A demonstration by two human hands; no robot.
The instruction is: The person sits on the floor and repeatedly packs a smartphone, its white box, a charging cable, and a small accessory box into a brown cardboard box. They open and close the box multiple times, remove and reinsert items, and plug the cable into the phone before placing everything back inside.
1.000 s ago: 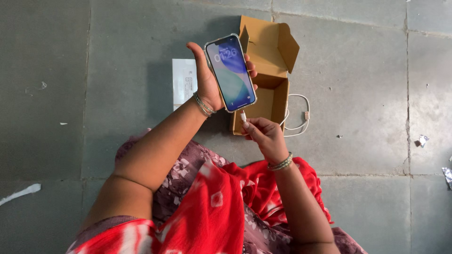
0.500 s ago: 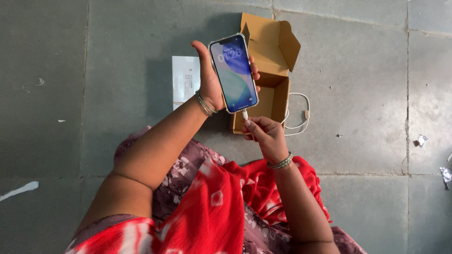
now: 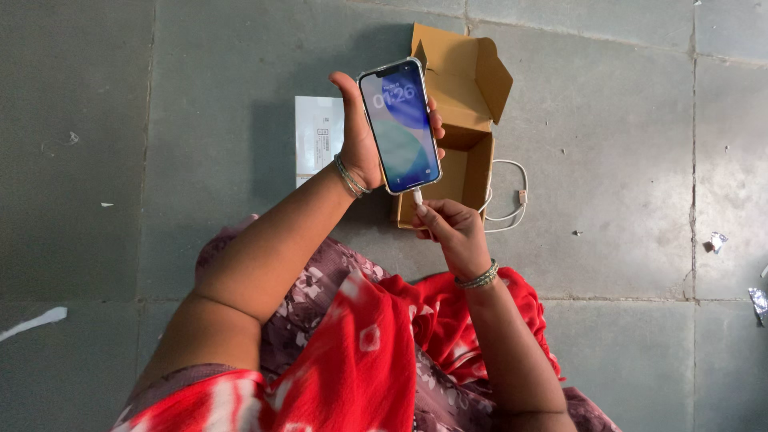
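While upright, phone (image 3: 399, 126), plug (image 3: 416, 196) below

1. Phone (image 3: 399, 126): screen lit blue, shading to pale green lower down; clear, silvery edge.
2. Cable (image 3: 506, 194): white; plug (image 3: 416, 196) white.
3. Cardboard box (image 3: 460, 80): plain tan brown.
4. Flat packet (image 3: 317, 136): white with small dark print.
5. Floor tiles (image 3: 624, 160): grey-green, pale specks.
6. Garment (image 3: 360, 352): red with white patches; under-cloth (image 3: 308, 308) mauve floral.
7. Bangles (image 3: 477, 278): silvery green.

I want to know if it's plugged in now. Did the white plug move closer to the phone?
Yes. The white plug rose against the cardboard box and now meets the phone.
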